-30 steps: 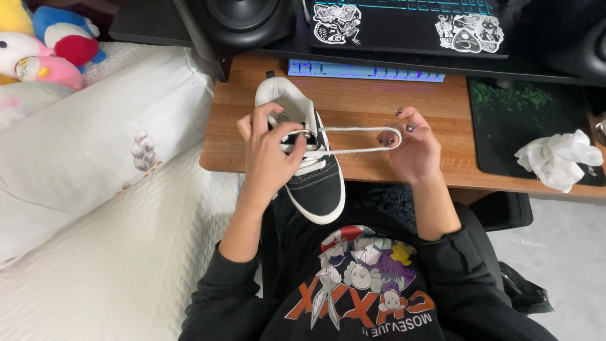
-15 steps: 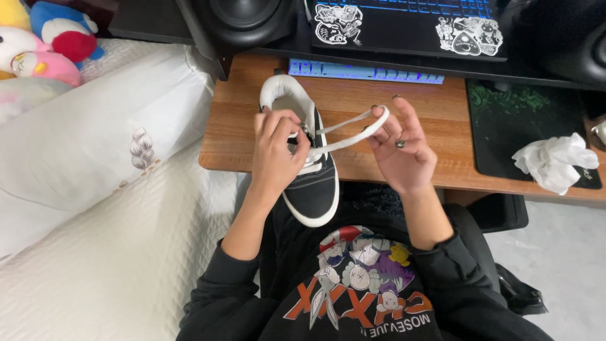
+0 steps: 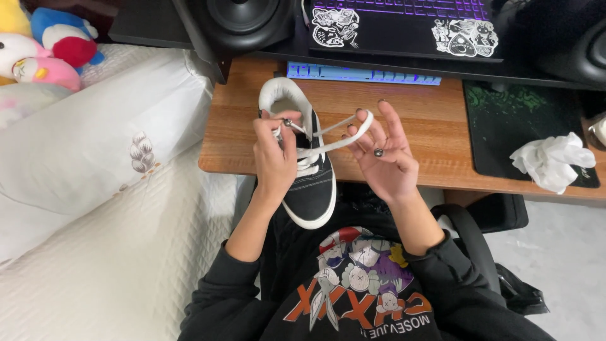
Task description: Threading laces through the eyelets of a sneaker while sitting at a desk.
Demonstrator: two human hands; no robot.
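Note:
A black sneaker (image 3: 312, 189) with a white sole and white lining lies across the front edge of a wooden desk (image 3: 435, 139), heel away from me. My left hand (image 3: 276, 158) grips the shoe at its lace eyelets and pinches a lace end near the tongue. A loop of white shoelace (image 3: 338, 142) runs from the shoe to my right hand (image 3: 384, 158), which is raised with fingers spread, the lace hooked over its fingertips. A ring shows on the right hand.
A keyboard (image 3: 363, 73), a laptop with stickers (image 3: 404, 28) and a speaker (image 3: 243, 19) sit at the back of the desk. A dark mat (image 3: 505, 120) with crumpled tissue (image 3: 552, 161) lies at right. A bed with a pillow (image 3: 95, 145) and plush toys (image 3: 44, 44) is at left.
My right hand drew the lace loop in from far right towards the shoe and lifted it. The left hand shifted up to the eyelets.

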